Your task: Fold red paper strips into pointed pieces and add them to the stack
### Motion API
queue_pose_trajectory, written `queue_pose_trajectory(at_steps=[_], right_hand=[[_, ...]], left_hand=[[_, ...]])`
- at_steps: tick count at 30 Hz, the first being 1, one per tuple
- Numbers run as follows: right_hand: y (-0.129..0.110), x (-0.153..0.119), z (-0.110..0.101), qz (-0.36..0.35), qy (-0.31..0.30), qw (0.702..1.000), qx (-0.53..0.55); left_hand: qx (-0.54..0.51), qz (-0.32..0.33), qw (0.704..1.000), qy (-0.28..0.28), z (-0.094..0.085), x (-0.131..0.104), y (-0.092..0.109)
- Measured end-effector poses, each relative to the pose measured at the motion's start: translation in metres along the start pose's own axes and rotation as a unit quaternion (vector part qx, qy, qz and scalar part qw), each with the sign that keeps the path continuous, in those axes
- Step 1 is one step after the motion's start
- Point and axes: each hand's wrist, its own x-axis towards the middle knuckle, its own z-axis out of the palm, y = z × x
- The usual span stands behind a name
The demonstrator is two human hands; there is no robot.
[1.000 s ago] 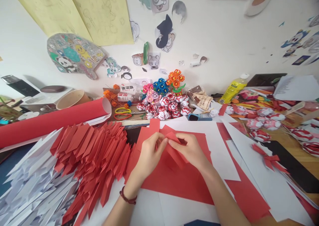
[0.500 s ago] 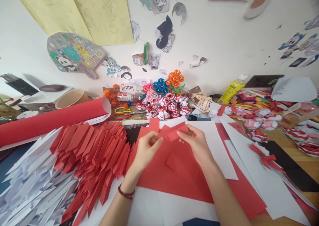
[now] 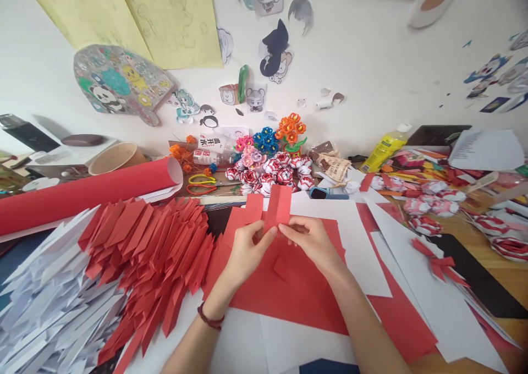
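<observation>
At the far left a heap of white folded paper pieces (image 3: 53, 291) spreads over the near side of the table, and a red paper roll (image 3: 82, 198) lies behind it. Overlapping the white heap's right side is a thick pile of red folded pieces (image 3: 146, 247), many with slanted ends — a good deal of folding appears done in both colours. Next comes the left hand (image 3: 249, 247), thumb and fingers pinching the lower end of a red paper strip (image 3: 279, 204), which stands upright above the far part of a red sheet (image 3: 289, 302). A lengthwise line on the strip looks like a crease, so this piece seems only partly worked, without the slanted ends seen in the pile. Behind the strip sit finished-looking red-and-white paper flowers (image 3: 284, 176). The right hand (image 3: 311, 239) has its thumb and fingertips at the strip's lower right corner, the other fingers curled; whether it grips or merely touches, I cannot tell. Under the hands, small loose red pieces (image 3: 282, 269) on the sheet look flat and not yet folded. Farther right lie white sheets (image 3: 437, 286), apparently uncreased, and more flowers (image 3: 424, 224) — these already formed.
</observation>
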Motion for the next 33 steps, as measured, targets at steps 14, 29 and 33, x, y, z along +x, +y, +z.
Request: queue_pose_trajectory(at_steps=[14, 29, 33], right_hand=[[0.0005, -0.0014, 0.0003, 0.013, 0.007, 1.0, -0.021], [-0.0052, -0.0038, -0.0011, 0.011, -0.023, 1.0, 0.012], [-0.0054, -0.0039, -0.0006, 0.015, -0.022, 1.0, 0.014]], left_hand=[[0.005, 0.016, 1.0, 0.018, 0.0011, -0.0019, 0.0062], [0.015, 0.015, 0.999, 0.023, -0.0002, -0.0033, 0.0077], [0.01, 0.01, 1.0, 0.023, -0.0008, -0.0041, 0.0094]])
